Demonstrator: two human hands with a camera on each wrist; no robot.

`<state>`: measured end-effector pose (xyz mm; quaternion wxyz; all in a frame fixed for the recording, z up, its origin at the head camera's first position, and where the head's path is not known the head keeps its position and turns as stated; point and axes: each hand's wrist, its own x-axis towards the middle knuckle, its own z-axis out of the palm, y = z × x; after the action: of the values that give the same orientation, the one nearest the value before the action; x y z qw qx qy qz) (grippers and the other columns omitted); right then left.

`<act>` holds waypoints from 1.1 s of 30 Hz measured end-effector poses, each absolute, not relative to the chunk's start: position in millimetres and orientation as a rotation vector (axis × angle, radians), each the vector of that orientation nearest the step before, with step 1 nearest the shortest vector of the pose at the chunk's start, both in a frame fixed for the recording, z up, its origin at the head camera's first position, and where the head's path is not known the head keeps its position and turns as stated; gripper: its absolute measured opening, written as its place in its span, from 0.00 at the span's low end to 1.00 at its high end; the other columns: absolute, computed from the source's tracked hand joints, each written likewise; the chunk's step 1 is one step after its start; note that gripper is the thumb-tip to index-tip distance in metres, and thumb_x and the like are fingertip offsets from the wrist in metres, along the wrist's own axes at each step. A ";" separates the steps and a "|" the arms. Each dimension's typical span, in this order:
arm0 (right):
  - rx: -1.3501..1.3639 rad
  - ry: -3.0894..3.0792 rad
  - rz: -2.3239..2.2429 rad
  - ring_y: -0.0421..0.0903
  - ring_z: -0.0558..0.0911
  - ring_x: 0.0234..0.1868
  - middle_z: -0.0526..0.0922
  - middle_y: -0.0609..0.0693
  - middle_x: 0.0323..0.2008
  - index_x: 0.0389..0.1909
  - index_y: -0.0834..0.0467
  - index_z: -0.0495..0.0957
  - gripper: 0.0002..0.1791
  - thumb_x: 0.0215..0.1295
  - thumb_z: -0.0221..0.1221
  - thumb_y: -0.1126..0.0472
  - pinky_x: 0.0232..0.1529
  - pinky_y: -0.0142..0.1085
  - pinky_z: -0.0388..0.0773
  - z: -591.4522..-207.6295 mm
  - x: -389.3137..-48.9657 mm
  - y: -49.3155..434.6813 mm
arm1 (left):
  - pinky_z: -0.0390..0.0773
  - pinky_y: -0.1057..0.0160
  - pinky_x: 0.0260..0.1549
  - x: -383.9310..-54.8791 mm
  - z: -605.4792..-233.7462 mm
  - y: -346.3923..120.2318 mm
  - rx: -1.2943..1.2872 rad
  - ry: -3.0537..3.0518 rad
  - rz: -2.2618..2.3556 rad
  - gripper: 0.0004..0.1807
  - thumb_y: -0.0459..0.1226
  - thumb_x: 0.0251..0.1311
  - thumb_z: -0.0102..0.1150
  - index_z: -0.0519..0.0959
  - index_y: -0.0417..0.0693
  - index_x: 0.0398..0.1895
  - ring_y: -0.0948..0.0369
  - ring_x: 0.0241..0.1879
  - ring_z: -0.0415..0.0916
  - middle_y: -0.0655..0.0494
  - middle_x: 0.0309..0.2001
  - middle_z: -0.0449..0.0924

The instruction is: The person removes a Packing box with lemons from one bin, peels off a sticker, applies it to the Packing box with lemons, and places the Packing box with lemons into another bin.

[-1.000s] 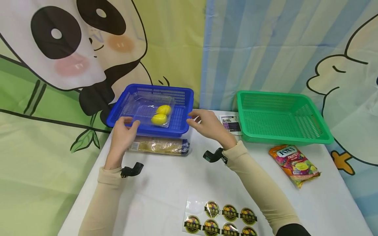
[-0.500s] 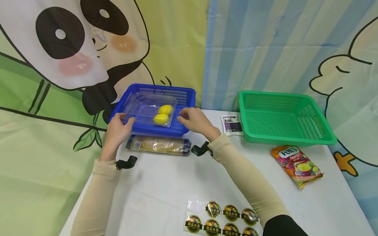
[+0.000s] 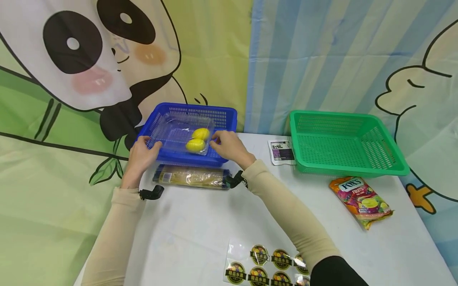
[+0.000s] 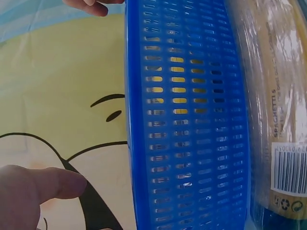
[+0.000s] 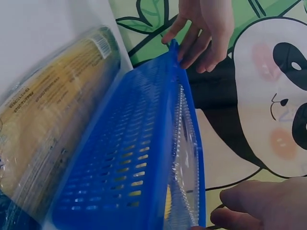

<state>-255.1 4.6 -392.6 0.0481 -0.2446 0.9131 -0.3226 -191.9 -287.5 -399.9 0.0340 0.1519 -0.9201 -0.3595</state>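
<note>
Inside the blue basket lies a clear plastic box with two yellow lemons at its right end. My left hand is at the basket's front left corner, thumb and fingers apart near the box. On the other side, my right hand reaches over the right part of the basket, fingertips beside the box's right edge; whether they touch it I cannot tell. The right wrist view shows my right hand low by the rim, and my left hand over the far end.
A pack of spaghetti lies along the basket's front. To the right are a small white-and-purple packet, a green basket and a Fox's candy bag. A sheet of round stickers lies at the table's front.
My right hand has moved left, from outside the blue basket to the box's right edge. My left hand has shifted slightly left and up. The box and lemons look unmoved.
</note>
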 end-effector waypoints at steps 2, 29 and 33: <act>-0.715 2.784 -0.989 0.45 0.84 0.37 0.88 0.53 0.43 0.58 0.61 0.84 0.16 0.77 0.58 0.56 0.40 0.38 0.84 -394.9 -256.1 0.6 | 0.63 0.32 0.71 -195.3 -400.9 -289.8 0.463 -2.852 -1.109 0.43 0.55 0.75 0.45 0.53 0.34 0.80 0.33 0.76 0.56 0.27 0.76 0.59; -0.408 2.763 -1.045 0.48 0.83 0.34 0.85 0.54 0.40 0.66 0.64 0.75 0.28 0.80 0.55 0.47 0.46 0.43 0.83 -409.0 -263.3 -30.9 | 0.61 0.30 0.72 -226.4 -410.8 -306.1 0.506 -3.018 -1.037 0.51 0.63 0.75 0.38 0.47 0.28 0.81 0.30 0.75 0.57 0.23 0.76 0.56; -0.407 2.765 -1.036 0.49 0.83 0.36 0.86 0.56 0.44 0.66 0.65 0.75 0.28 0.80 0.55 0.47 0.49 0.45 0.83 -411.2 -265.9 -33.0 | 0.65 0.31 0.69 -227.9 -410.9 -306.1 0.517 -3.026 -1.035 0.51 0.63 0.75 0.37 0.46 0.28 0.81 0.29 0.74 0.59 0.23 0.76 0.56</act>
<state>-265.9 -33.0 -411.2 0.0803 -0.1360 0.9247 -0.3464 -227.9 -306.1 -410.9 -0.0491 0.1595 -0.9329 -0.3191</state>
